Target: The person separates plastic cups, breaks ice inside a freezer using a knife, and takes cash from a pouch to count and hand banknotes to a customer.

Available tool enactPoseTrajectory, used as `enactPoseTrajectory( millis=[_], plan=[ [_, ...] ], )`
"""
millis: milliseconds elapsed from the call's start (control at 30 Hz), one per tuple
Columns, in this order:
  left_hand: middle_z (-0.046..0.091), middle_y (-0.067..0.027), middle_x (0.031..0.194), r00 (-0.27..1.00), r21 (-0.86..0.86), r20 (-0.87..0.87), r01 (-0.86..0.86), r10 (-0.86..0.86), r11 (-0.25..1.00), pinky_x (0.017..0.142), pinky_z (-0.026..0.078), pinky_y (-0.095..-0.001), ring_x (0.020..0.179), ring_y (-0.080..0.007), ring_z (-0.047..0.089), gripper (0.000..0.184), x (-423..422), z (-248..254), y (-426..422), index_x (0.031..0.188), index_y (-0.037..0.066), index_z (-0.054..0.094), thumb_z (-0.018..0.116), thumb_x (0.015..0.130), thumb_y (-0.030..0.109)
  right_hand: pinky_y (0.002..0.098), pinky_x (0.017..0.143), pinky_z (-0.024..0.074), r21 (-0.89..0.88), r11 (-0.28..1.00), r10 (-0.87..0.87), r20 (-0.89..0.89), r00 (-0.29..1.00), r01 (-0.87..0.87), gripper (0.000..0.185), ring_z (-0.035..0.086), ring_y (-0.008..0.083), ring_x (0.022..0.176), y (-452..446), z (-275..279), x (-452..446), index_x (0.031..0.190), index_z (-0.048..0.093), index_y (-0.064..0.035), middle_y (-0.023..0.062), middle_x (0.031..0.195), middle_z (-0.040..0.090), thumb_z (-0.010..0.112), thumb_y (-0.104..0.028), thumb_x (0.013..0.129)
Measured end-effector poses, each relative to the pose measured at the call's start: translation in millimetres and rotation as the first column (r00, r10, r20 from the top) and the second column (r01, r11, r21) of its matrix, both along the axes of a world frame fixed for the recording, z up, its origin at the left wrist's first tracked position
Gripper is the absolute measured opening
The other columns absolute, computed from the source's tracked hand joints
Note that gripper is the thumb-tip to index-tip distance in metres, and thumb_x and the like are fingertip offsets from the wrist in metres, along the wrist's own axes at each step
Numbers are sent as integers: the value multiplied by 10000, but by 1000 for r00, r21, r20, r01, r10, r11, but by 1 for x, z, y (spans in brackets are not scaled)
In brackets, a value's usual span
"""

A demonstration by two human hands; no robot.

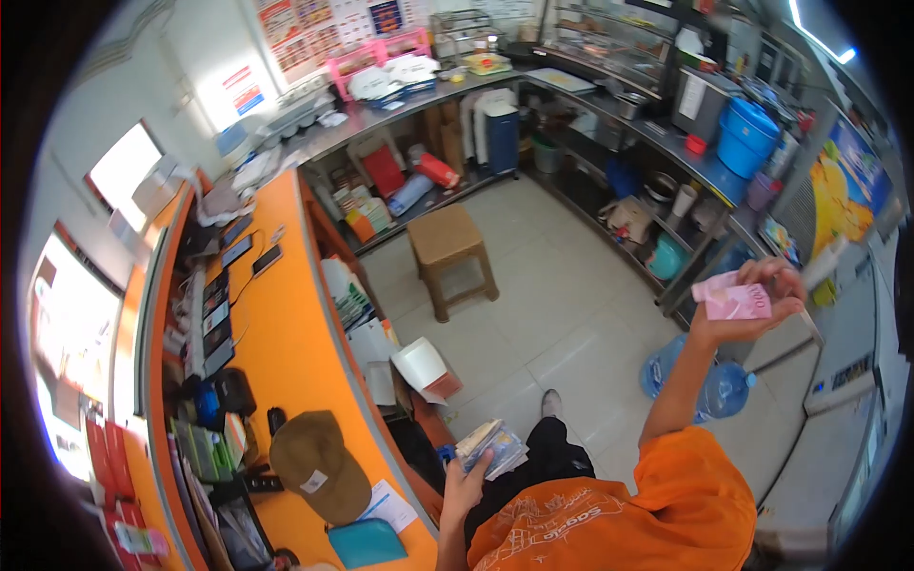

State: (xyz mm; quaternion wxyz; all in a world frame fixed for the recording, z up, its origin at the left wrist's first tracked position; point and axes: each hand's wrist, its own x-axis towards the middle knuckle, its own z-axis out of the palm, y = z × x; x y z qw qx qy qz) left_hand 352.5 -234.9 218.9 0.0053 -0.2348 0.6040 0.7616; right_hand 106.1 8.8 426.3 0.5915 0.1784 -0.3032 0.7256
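Observation:
My right hand (779,297) is raised out to the right, its fingers curled around pink banknotes (738,301) that look folded or bent. Low in front of me, my left hand (466,487) grips a stack of banknotes (492,447) in mixed colours, fanned slightly at the top. That stack is close to the inner side of the orange counter (276,333). On the counter nearby lie a brown cap (319,464), a teal pouch (367,544) and a white paper (388,504).
A brown stool (447,238) stands on the tiled floor ahead. Blue water jugs (725,390) sit below my right arm, beside a grey appliance (838,352). Metal counters with shelves line the back, with a blue bucket (745,138). Phones (268,260) lie along the orange counter.

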Motion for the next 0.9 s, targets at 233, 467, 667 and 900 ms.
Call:
enactPoseTrajectory(
  millis=[233, 467, 667, 900],
  plan=[
    [649, -99, 898, 998, -118, 22, -48, 51, 992, 732, 445, -257, 813, -97, 542, 331, 7, 19, 0, 1060, -60, 572, 564, 886, 220, 216, 390, 315, -312, 302, 921, 340, 191, -901, 475, 387, 126, 505, -49, -105, -12, 907, 537, -61, 69, 704, 502, 356, -500, 920],
    [653, -138, 861, 960, -278, -155, -269, 233, 922, 709, 462, -291, 753, -143, 577, 383, 24, 8, 3, 1039, -69, 578, 555, 882, 279, 327, 459, 371, -638, -378, 762, 197, -617, -671, 647, 451, 183, 592, -119, -188, 14, 1071, 557, -44, 89, 777, 562, 299, -605, 878],
    [599, -134, 696, 925, -356, 137, -288, 355, 889, 534, 463, -311, 591, -145, 565, 453, 59, 26, 6, 1120, -50, 520, 544, 878, 333, 309, 541, 317, -760, -609, 237, 100, -966, -228, 652, 437, 176, 669, -180, -253, 55, 1016, 595, -85, 32, 874, 572, 390, -663, 793],
    [603, -85, 779, 587, -393, -180, -778, 789, 489, 514, 445, -276, 604, -112, 546, 350, 94, 27, 44, 1117, -7, 533, 569, 862, 229, 273, 489, 270, -938, -188, -161, 321, -933, -290, 549, 435, 154, 616, -235, -222, 116, 951, 524, -135, -25, 725, 514, 409, -652, 808]
  ],
)
